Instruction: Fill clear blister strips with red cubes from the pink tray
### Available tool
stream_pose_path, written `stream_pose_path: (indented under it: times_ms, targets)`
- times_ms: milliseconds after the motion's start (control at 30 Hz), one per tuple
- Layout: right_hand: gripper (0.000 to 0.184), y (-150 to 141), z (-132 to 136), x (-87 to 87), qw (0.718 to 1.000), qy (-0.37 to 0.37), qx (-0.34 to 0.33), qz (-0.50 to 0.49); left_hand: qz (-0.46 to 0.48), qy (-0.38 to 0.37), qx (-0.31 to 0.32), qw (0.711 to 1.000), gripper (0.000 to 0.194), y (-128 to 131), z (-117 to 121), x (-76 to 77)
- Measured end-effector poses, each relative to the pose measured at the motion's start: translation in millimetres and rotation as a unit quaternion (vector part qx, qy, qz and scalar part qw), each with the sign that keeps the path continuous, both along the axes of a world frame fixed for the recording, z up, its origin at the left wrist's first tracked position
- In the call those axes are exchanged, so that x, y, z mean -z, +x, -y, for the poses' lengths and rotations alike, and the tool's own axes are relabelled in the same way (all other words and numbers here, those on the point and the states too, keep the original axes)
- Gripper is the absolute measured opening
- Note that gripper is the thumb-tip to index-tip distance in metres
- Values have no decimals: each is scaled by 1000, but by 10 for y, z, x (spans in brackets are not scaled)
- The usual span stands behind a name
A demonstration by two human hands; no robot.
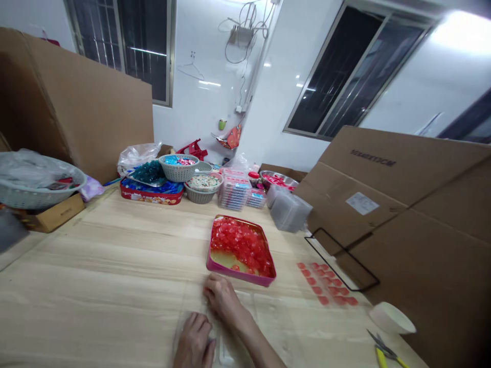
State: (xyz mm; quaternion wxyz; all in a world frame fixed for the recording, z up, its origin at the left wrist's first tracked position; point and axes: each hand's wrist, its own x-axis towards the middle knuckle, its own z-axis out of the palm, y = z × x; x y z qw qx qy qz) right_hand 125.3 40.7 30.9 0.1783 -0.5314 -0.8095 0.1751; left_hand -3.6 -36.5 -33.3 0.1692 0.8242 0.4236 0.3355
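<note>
Head view: bench (115, 245) pale, wood-grained. Rectangular pink-walled tray (241, 276) of glossy, translucent red pieces (245, 240) sits just beyond the hands. Thin clear plastic cases (227, 353) lie flat around and below them. Left hand (194, 340) low, palm down, fingers curled; right hand (221, 299) farther forward, fingers bunched, forearm slanting in from lower right. Blurred: cannot tell whether either grips anything.

Left hand (193, 341): blurred, cropped at bottom edge. Right hand (221, 295): fingertips hidden, grip unclear. Clear tray (229, 354): partly covered, smeared. Label (362, 203): print too small. Yellow-handled tool (388, 352): handle ends out of frame.
</note>
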Motion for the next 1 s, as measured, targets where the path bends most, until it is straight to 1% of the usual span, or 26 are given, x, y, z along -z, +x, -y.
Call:
stream_pose_path:
  times_ms: [100, 200, 233, 267, 367, 400, 433, 533, 633, 800, 900, 1000]
  targets:
    - [21, -10, 4, -9, 1000, -10, -14, -3, -7, -10, -6, 1000, 10, 2, -8, 50]
    - [17, 80, -33, -91, 999, 3, -25, -48, -9, -23, -9, 1000, 9, -3, -13, 86]
    - [16, 149, -69, -129, 998, 13, -10, -64, -11, -24, -9, 1000, 9, -5, -16, 90]
    - [14, 238, -120, -167, 997, 21, 20, -72, -12, -23, -8, 1000, 10, -7, -18, 89]
    - [12, 577, -351, -231, 987, 18, 147, -54, -23, -16, -2, 1000, 10, -9, -25, 60]
    - [10, 690, -439, -225, 984, 6, 174, -44, -29, -17, -2, 999, 10, -9, -27, 48]
    - [7, 789, -523, -205, 981, -10, 188, -37, -34, -21, -2, 999, 10, -9, -30, 41]
    - [8, 968, -712, -91, 980, -67, 183, -41, -47, -45, -3, 998, 12, -8, -44, 68]
    - [8, 995, -782, 16, 979, -100, 169, -63, -67, -53, 5, 996, 15, -4, -74, 176]
    - [7, 960, -773, 60, 975, -96, 174, -94, -92, -43, 6, 995, 16, 12, -136, 367]
    - [2, 905, -791, 77, 975, -94, 171, -105, -84, -32, -1, 996, 17, 27, -156, 413]
    - [5, 830, -830, 104, 975, -86, 166, -124, -82, -27, -6, 996, 19, 38, -162, 406]
